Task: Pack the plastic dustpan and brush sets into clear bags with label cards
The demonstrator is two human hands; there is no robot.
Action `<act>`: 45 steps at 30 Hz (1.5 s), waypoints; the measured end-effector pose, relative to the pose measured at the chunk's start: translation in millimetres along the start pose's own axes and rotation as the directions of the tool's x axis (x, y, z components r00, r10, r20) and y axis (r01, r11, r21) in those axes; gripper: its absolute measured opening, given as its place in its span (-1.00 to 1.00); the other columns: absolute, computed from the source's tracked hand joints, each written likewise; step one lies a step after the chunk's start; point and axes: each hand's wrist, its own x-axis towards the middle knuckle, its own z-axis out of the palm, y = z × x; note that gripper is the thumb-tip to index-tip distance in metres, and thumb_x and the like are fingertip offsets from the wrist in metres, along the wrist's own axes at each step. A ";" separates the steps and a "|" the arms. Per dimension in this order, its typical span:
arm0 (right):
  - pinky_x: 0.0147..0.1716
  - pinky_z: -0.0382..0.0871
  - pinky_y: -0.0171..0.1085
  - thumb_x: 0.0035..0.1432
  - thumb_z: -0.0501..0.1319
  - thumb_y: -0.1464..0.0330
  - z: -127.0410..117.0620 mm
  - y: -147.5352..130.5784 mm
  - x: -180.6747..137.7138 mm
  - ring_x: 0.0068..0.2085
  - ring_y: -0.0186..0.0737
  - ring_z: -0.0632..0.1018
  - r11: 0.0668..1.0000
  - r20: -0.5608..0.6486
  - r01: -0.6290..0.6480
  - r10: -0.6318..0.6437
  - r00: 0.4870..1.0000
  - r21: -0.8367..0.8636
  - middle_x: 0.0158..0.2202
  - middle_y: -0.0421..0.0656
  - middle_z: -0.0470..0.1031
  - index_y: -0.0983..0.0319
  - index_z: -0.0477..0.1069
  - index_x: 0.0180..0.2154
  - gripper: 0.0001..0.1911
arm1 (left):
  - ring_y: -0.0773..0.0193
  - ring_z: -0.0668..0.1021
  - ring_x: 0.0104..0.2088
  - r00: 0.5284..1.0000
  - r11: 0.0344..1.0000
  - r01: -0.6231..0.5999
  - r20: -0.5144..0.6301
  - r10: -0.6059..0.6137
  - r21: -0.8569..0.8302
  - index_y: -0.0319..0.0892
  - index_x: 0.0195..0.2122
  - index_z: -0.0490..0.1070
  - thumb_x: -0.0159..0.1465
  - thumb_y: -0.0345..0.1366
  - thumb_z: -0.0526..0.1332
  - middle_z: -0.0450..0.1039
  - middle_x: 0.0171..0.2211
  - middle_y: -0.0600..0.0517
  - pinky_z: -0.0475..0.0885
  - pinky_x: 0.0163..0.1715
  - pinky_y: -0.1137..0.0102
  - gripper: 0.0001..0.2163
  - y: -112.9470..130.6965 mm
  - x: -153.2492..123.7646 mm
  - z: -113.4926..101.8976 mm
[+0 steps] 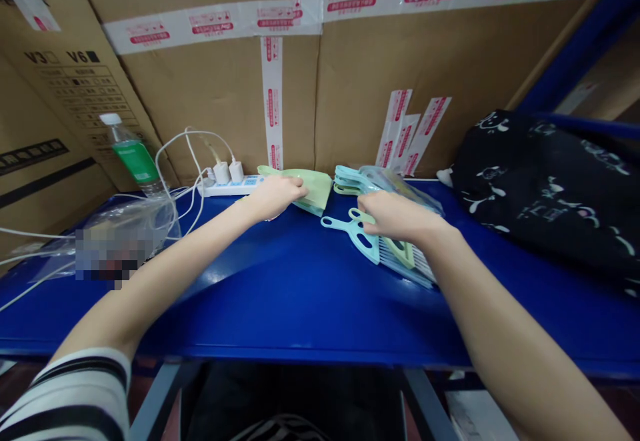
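My left hand (277,195) is closed on a pale green dustpan (318,189) near the back of the blue table. Under its lower edge a light blue rim shows, perhaps a second dustpan. My right hand (393,214) grips a pale green brush (403,253) at its handle. Partly beneath that brush lies a light blue brush (367,243) with its bristles to the right. Behind my right hand, light blue and green handles (346,179) are stacked, with clear plastic wrapping (407,186) beside them. My right fingers are partly hidden.
A power strip (227,189) with white plugs and cables sits at the back left. Near it are a green-labelled bottle (135,154) and a clear plastic bag (163,217). A black patterned cloth bag (545,194) rests at right. Cardboard boxes (210,94) wall the back.
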 end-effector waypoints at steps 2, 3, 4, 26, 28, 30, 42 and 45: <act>-0.47 0.19 -0.26 0.09 0.14 0.48 0.5 1.1 0.3 -0.35 -0.12 0.50 1.000 -0.022 0.000 0.000 1.000 0.011 -0.33 0.02 0.49 0.32 0.41 -0.26 -0.86 | 0.21 0.51 -0.43 0.999 1.000 -0.010 -0.041 0.011 0.025 -0.23 -0.32 0.46 0.22 -0.53 0.05 0.44 -0.43 -0.04 0.23 -0.57 0.39 -0.80 -0.6 -18.9 -4.4; -0.48 0.18 -0.26 0.11 0.14 0.47 0.9 1.1 0.6 -0.36 -0.12 0.49 1.000 -0.039 0.001 0.000 0.999 0.019 -0.35 0.01 0.49 0.32 0.40 -0.25 -0.86 | 0.22 0.50 -0.44 0.998 0.999 -0.023 -0.060 0.025 0.033 -0.22 -0.32 0.45 0.22 -0.53 0.05 0.43 -0.43 -0.03 0.24 -0.57 0.39 -0.80 0.2 -29.9 -6.3; -0.48 0.18 -0.26 0.12 0.13 0.47 1.3 0.7 1.0 -0.37 -0.12 0.49 1.000 -0.062 0.005 -0.003 0.998 0.027 -0.36 0.00 0.49 0.31 0.40 -0.24 -0.86 | 0.24 0.49 -0.44 0.996 0.998 -0.041 -0.080 0.044 0.039 -0.22 -0.32 0.45 0.21 -0.53 0.05 0.42 -0.43 -0.02 0.25 -0.57 0.40 -0.81 1.8 -41.4 -7.8; -0.20 0.42 -0.18 0.22 0.09 0.45 29.6 -90.7 12.2 -0.14 -0.11 0.53 0.771 -0.560 0.587 -0.381 0.736 0.247 -0.21 -0.03 0.55 0.29 0.45 -0.08 -0.74 | 0.36 0.43 -0.49 0.786 0.924 -0.356 -0.579 0.215 -0.140 -0.28 -0.26 0.45 0.33 -0.51 0.04 0.39 -0.51 0.10 0.34 -0.49 0.45 -0.81 84.3 -120.5 8.7; -0.13 0.41 -0.14 0.23 0.09 0.45 34.8 -99.3 15.9 -0.11 -0.10 0.52 0.739 -0.572 0.615 -0.389 0.722 0.274 -0.18 -0.02 0.56 0.28 0.45 -0.07 -0.74 | 0.37 0.42 -0.50 0.775 0.924 -0.349 -0.602 0.193 -0.154 -0.23 -0.32 0.45 0.32 -0.48 0.05 0.39 -0.51 0.11 0.32 -0.46 0.46 -0.81 75.3 -121.0 6.2; -0.13 0.41 -0.10 0.24 0.09 0.43 39.2 -105.9 18.9 -0.14 -0.09 0.52 0.727 -0.565 0.619 -0.388 0.728 0.298 -0.20 -0.03 0.56 0.27 0.46 -0.07 -0.74 | 0.34 0.41 -0.48 0.807 0.944 -0.271 -0.578 0.116 -0.189 -0.20 -0.42 0.42 0.33 -0.41 0.04 0.40 -0.50 0.08 0.32 -0.45 0.44 -0.77 58.1 -121.2 3.8; -0.15 0.39 -0.12 0.23 0.14 0.39 45.5 -114.5 20.1 -0.15 -0.11 0.53 0.673 -0.600 0.595 -0.274 0.752 0.438 -0.21 -0.06 0.57 0.23 0.46 -0.21 -0.86 | 0.27 0.53 -0.36 0.939 0.660 0.328 0.158 -0.305 -0.676 -0.19 -0.25 0.41 0.32 -0.26 0.08 0.53 -0.33 0.05 0.35 -0.39 0.41 -0.84 20.6 -108.6 24.1; -0.06 0.35 -0.09 0.21 0.17 0.36 38.9 -99.4 17.1 -0.06 -0.08 0.48 0.656 -0.538 0.626 -0.375 0.755 0.422 -0.11 -0.02 0.53 0.26 0.45 -0.12 -0.79 | 0.30 0.52 -0.39 0.941 0.606 0.324 0.180 -0.288 -0.726 -0.18 -0.24 0.40 0.30 -0.33 0.08 0.53 -0.36 0.08 0.34 -0.41 0.44 -0.87 20.1 -108.2 24.8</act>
